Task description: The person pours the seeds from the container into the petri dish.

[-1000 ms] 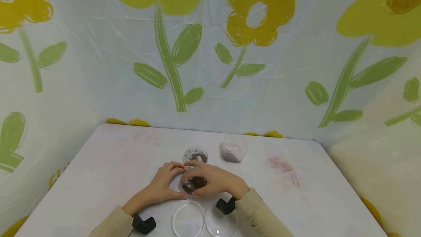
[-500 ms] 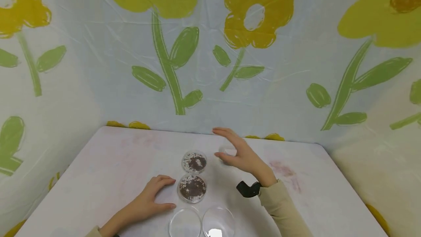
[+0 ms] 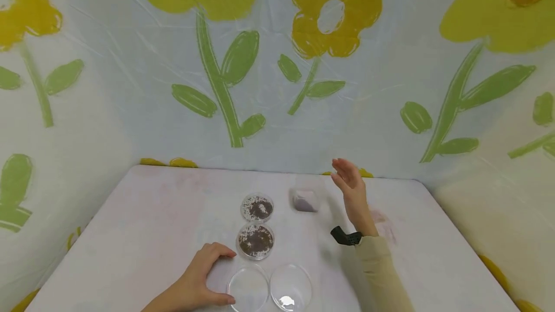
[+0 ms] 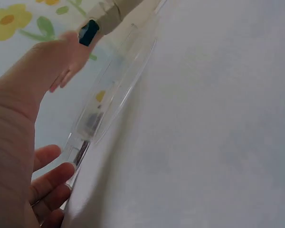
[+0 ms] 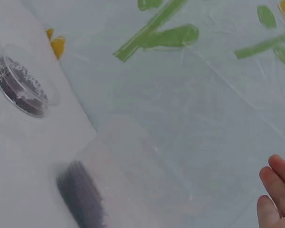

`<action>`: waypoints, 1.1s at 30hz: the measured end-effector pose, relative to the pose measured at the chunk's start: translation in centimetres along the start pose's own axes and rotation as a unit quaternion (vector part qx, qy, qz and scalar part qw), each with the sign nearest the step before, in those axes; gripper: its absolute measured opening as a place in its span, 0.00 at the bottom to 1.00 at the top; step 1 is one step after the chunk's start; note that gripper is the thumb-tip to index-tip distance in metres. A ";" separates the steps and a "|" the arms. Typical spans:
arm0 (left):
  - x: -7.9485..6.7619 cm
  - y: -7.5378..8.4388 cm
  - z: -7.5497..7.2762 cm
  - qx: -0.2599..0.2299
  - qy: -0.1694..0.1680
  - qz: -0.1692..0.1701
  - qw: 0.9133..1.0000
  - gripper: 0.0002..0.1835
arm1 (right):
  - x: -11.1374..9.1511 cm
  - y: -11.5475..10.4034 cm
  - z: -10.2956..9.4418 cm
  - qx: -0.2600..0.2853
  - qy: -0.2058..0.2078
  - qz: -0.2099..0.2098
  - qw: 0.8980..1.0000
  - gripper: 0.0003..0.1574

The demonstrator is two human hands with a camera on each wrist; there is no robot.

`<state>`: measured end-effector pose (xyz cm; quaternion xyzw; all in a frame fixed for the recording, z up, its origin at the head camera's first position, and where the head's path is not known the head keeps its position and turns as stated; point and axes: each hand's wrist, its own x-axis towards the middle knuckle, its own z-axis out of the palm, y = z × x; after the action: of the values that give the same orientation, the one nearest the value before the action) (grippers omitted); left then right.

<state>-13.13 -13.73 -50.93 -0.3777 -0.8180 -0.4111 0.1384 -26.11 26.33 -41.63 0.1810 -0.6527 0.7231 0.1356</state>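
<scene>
The nearer filled dish (image 3: 256, 241) lies flat, round face up; left of it is my relaxed left hand (image 3: 199, 276), right of it hovers my loose right hand (image 3: 353, 191).

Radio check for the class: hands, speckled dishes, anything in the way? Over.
Left hand open, by a clear dish. Right hand raised, holding nothing. Two speckled dishes on the table. Nothing covering them.

right grip (image 5: 278, 194) cropped at right edge of right wrist view, clear container (image 5: 92, 190) blurred there
</scene>
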 end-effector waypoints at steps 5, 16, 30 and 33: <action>0.5 0.1 0.6 0.023 -0.022 0.031 0.999 0.48 | -0.9 3.7 -1.2 0.046 0.001 0.072 0.996 0.38; 0.5 0.0 1.4 0.053 -0.048 0.063 0.995 0.45 | -1.6 7.3 -0.4 -0.079 -0.079 0.129 0.985 0.60; 0.8 0.2 1.1 0.051 -0.041 0.021 0.998 0.39 | -1.6 6.6 0.9 -0.133 -0.052 0.129 0.981 0.60; 1.1 0.4 1.1 0.056 -0.042 0.006 0.998 0.39 | -1.2 5.4 1.4 -0.127 -0.050 0.131 0.982 0.59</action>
<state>-13.49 -12.18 -50.85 -0.3910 -0.8425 -0.3479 0.1275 -27.21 24.40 -46.88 0.1111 -0.7634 0.6356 0.0290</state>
